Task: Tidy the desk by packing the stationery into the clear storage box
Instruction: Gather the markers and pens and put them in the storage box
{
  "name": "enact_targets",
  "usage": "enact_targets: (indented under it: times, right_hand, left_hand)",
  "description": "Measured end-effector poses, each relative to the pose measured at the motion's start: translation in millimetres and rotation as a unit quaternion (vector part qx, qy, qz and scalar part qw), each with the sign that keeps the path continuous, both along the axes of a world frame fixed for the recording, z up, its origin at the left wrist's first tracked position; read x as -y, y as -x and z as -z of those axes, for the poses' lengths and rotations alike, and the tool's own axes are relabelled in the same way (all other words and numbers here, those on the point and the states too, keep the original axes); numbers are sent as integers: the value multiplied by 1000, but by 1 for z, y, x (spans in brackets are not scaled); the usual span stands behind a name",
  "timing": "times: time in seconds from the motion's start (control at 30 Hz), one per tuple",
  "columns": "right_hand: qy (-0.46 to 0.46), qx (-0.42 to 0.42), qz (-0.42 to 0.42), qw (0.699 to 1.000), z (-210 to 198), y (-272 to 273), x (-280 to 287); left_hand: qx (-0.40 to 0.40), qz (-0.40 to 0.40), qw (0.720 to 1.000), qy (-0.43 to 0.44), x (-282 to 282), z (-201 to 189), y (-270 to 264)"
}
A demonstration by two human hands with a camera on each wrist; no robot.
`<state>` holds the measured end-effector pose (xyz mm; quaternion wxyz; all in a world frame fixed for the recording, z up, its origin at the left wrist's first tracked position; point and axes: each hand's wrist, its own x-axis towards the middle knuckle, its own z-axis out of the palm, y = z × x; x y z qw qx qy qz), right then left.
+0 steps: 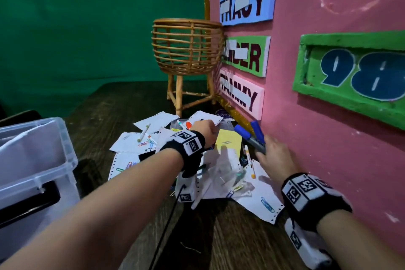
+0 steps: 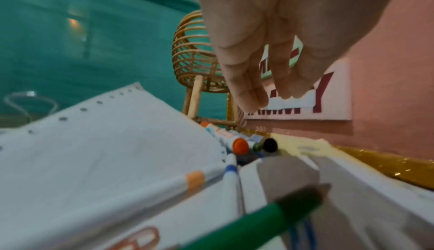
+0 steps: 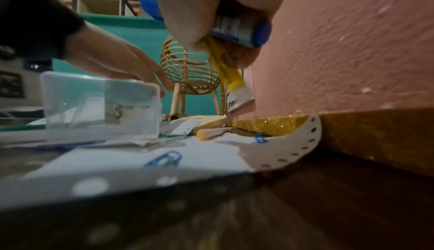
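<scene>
Right hand (image 1: pixel 275 155) grips blue-capped markers (image 1: pixel 249 136) and a yellow pen (image 3: pixel 223 64) beside the pink wall (image 1: pixel 328 138). Left hand (image 1: pixel 205 130), fingers relaxed and holding nothing, hovers over loose pens (image 2: pixel 241 145) on scattered papers (image 1: pixel 258 199). Clear storage box (image 1: pixel 32 160) stands at the worktop's (image 1: pixel 230 237) left edge, well apart.

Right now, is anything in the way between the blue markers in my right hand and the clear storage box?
Your left forearm crosses the straight line from the blue markers in your right hand to the clear storage box; otherwise nothing visible blocks it.
</scene>
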<state>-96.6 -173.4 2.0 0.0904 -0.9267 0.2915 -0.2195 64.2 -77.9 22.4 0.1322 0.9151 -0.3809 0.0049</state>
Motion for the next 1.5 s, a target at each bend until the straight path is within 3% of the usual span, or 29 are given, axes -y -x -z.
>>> enact_targets:
  times: [0.07,0.17,0.33,0.57,0.73,0.9,0.97,1.03,1.07,1.13,1.27,1.33,1.4,1.5]
  right_hand:
    - [-9,0,12,1000,2,-2,0]
    - [-1,-17,25,1000,5,-6,3]
    - [24,-24,36,999,4,-5,4]
    - [4,-35,39,999,-3,2,-3]
    - [-21,4,51,998,-9,8,-8]
    - [-74,79,61,992,-6,13,-7]
    - [-83,90,57,991,-4,16,-10]
    - [-92,109,37,989,-4,19,-15]
    - [-95,120,17,988,-5,21,-17]
    - [-95,136,-29,986,-6,23,-22]
    - [-92,170,-72,978,-7,26,-28]
    - [-95,169,-64,979,-6,26,-30]
    - [-93,150,-53,983,-7,26,-30]
    - [-65,102,-13,993,-9,26,-29]
  left_hand:
    - [18,-5,999,-39,8,13,-9]
    - [-28,-2,999,-40,15,26,-18]
    - [-53,-36,982,-178,27,29,-35]
    - [60,5,988,-141,22,32,-29]
    - [36,-9,984,-176,5,30,-17]
    - [1,-20,991,-133,-15,19,7]
    - [-9,-23,998,-59,-25,16,19]
    - [-51,-22,996,75,-36,13,31]
    - [-84,-7,986,145,-41,12,37]
    - [-174,64,961,203,-48,10,56]
    - [-295,201,917,178,-56,15,89]
    - [-287,229,919,143,-56,18,90]
    - [-234,224,939,112,-55,17,83]
    - [-162,128,965,159,-49,12,59]
